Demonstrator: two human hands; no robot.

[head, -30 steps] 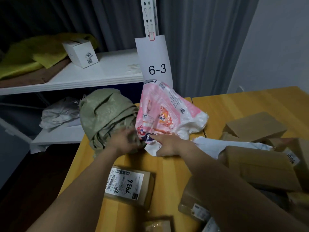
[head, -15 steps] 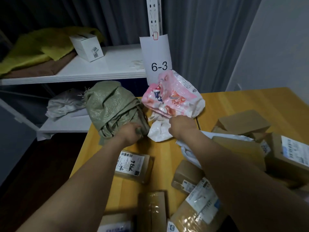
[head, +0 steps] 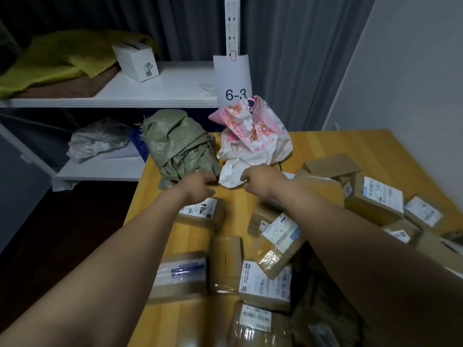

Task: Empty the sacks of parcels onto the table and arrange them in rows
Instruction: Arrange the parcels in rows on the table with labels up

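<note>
Yellow wooden bench [head: 350,146], far-left corner in view. Both sacks lie slumped at the far end: green woven sack [head: 180,144] on the left, pink-and-white sack [head: 255,136] just beside it on the right, the two touching. Parcels [head: 375,199] are scattered loose over the near and right side, not in rows. One labelled parcel [head: 203,212] with handwriting on it sits just under my left wrist.

My left grip [head: 199,185] is at the green sack's near edge and my right grip [head: 258,179] is at the white sack's near edge. Fingers curl away from the camera, so I can't tell whether either grip holds fabric.

Room: white shelf [head: 155,93] behind the bench, with a white box [head: 136,61] and yellow-green cloth [head: 62,58] on it. Lower shelf has a crumpled grey bag [head: 97,141]. Grey curtain [head: 288,58], white wall [head: 413,71] on the right, dark floor [head: 62,234] on the left.

The "6-3" sign [head: 233,78] has its lower edge hidden by the pink sack. My right forearm covers several parcels. The bottom ones are cut off by the frame. Label print is too blurred to read.
</note>
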